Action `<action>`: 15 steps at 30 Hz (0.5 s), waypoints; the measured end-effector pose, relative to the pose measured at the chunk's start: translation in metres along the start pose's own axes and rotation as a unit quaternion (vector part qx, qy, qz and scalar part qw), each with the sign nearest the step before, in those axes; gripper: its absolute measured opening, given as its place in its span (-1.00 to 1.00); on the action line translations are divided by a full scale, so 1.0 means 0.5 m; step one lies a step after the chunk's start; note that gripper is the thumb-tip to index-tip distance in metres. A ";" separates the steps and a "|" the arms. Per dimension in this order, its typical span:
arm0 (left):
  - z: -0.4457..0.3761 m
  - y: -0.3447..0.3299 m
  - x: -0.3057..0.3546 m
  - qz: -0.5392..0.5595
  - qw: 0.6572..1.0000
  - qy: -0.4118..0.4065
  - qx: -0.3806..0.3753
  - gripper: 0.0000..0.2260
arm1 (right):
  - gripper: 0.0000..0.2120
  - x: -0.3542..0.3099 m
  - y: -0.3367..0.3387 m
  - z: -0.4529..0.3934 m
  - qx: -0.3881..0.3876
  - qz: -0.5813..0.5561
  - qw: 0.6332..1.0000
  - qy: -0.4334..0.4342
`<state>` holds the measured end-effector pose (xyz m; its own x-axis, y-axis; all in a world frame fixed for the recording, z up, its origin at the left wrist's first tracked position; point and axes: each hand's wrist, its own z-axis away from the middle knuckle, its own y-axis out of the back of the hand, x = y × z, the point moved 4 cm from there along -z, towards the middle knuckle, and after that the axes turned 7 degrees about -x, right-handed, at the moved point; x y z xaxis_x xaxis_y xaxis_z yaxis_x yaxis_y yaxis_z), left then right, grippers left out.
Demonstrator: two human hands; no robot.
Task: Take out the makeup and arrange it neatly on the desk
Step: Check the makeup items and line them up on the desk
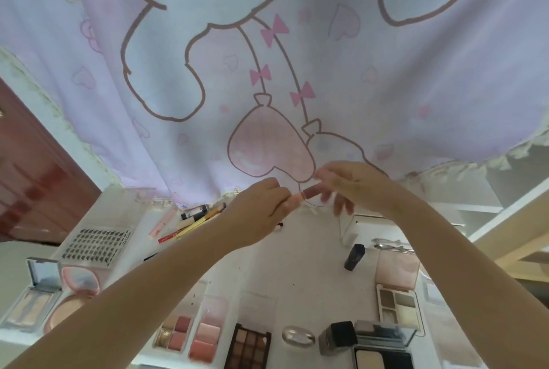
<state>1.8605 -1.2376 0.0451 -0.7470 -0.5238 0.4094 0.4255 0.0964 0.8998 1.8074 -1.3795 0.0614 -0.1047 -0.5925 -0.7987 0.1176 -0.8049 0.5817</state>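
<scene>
Evidently both hands pinch one small pink tube (306, 194) at frame centre: left hand (261, 205) one end, right hand (350, 184) the other. Keep it steady, then lay it beside the pencils (190, 226) at centre left.

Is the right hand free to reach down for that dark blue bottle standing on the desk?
Probably not at once: the right hand is raised at the curtain, its fingers pinching a small pinkish tube that the left hand also holds. The path down to the dark blue bottle itself looks unobstructed.

1 head view, close above desk (312, 273), facing forward-down toward curtain (297, 71).
</scene>
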 end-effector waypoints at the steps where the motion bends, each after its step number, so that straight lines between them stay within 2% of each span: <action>1: 0.000 0.002 0.002 -0.019 1.000 -0.003 0.010 -0.71 | -0.72 0.003 0.001 -0.002 0.008 0.027 0.999 -0.015; 3: 0.002 0.004 0.004 -0.038 0.999 -0.009 0.026 -0.70 | -0.70 0.008 0.006 0.001 0.037 0.047 0.998 -0.010; 6: 0.005 0.008 0.003 0.010 0.999 0.001 0.052 -0.69 | -0.76 0.008 0.013 0.009 0.048 -0.061 0.995 0.066; 8: 0.007 0.015 0.005 0.033 0.997 0.013 0.071 -0.72 | -0.76 0.007 0.015 0.010 0.030 -0.121 0.990 0.061; 10: 0.007 0.018 0.011 0.023 0.996 0.010 0.081 -0.73 | -0.87 0.010 0.009 0.005 0.020 -0.113 0.993 0.015; 12: 0.006 0.018 0.014 0.004 0.997 0.002 0.083 -0.75 | -0.74 0.013 0.012 0.002 0.035 -0.056 0.998 -0.019; 15: 0.004 0.011 0.010 -0.004 0.997 0.001 0.074 -0.74 | -0.81 0.010 0.017 0.008 0.025 -0.094 0.994 0.039</action>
<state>1.8582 -1.2379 0.0525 -0.7482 -0.5275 0.4025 0.3404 0.2157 0.9152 1.8038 -1.3891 0.0631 -0.0423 -0.4280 -0.9028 0.0546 -0.9032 0.4257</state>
